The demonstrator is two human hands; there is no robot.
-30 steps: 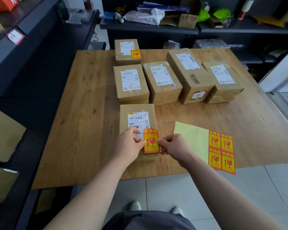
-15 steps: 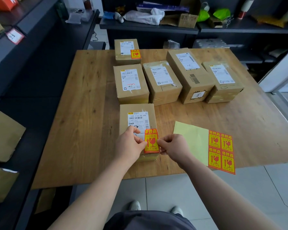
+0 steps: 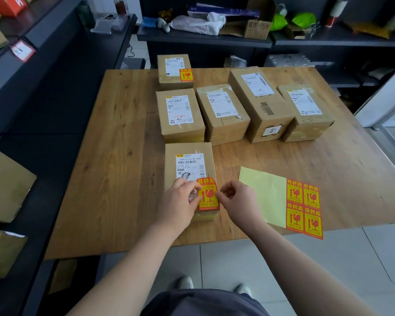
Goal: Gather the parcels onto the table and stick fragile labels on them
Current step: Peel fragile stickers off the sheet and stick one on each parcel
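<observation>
Several brown cardboard parcels lie on the wooden table [image 3: 114,156]. The nearest parcel [image 3: 187,160] has a white shipping slip and a red-and-yellow fragile label [image 3: 209,196] on its near right corner. My left hand [image 3: 178,204] rests on this parcel, thumb and forefinger at the label's left edge. My right hand [image 3: 236,201] has curled fingers pinching the label's right edge. The far parcel [image 3: 175,69] carries a fragile label of its own. To the right lies a yellow backing sheet [image 3: 262,195] with several labels [image 3: 303,208] left on it.
A row of unlabelled parcels [image 3: 221,112] fills the table's middle. Dark shelving runs along the left and the back, cluttered with bags and boxes. Larger cartons [image 3: 5,183] stand at the left. The sheet overhangs the table's near edge above tiled floor.
The label has settled a little flatter onto the nearest parcel's corner. Both hands stay at its edges, barely shifted.
</observation>
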